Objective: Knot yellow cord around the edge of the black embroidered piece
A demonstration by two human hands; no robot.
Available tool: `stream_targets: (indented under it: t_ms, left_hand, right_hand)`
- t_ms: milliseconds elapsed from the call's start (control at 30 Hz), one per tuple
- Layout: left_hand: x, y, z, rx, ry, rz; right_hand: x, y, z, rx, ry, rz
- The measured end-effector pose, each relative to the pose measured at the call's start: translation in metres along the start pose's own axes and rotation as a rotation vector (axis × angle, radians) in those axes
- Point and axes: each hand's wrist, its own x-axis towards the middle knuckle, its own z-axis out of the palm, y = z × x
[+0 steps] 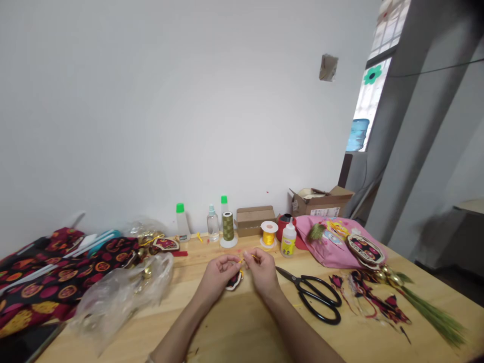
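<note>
At the middle of the wooden table my left hand (221,270) and my right hand (261,269) meet, fingertips almost touching. Both pinch a thin yellow cord (242,260). Just below the fingers lies a small dark fabric patch (234,280) with a pale scalloped edge, partly hidden by my left hand. The cord runs close to this patch; whether it is tied to it I cannot tell. Right of my right hand lie black-handled scissors (315,296), blades pointing toward the hand. Behind the hands stand a spool of yellow cord (269,236) and a glue bottle (289,240).
Dark patterned fabric (71,272) and a clear plastic bag (124,295) cover the left side. Along the wall stand a green thread cone (228,227), bottles (182,224) and a cardboard box (256,222). At right are a pink bag (321,247), fabric scraps (372,297) and a green tassel (434,315).
</note>
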Motion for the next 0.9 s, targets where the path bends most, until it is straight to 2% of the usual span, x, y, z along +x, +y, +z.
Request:
stream_targets:
  t_ms: [200,567,767,900]
  left_hand:
    - [0.002,-0.003,-0.005,-0.031,0.004,-0.014]
    - [0.004,-0.008,-0.007,-0.059,0.038,-0.061]
    - [0.003,-0.006,-0.007,-0.052,0.048,-0.076]
    - [0.001,-0.002,-0.006,-0.06,0.047,-0.092]
  right_hand:
    - [0.003,0.002,0.001,0.045,-0.018,0.028]
    - [0.003,0.011,0.0,-0.162,-0.031,-0.052]
    - [0.002,0.013,0.0,-0.266,0.024,-0.087]
    - [0.003,0.011,0.001,-0.194,0.048,-0.032]
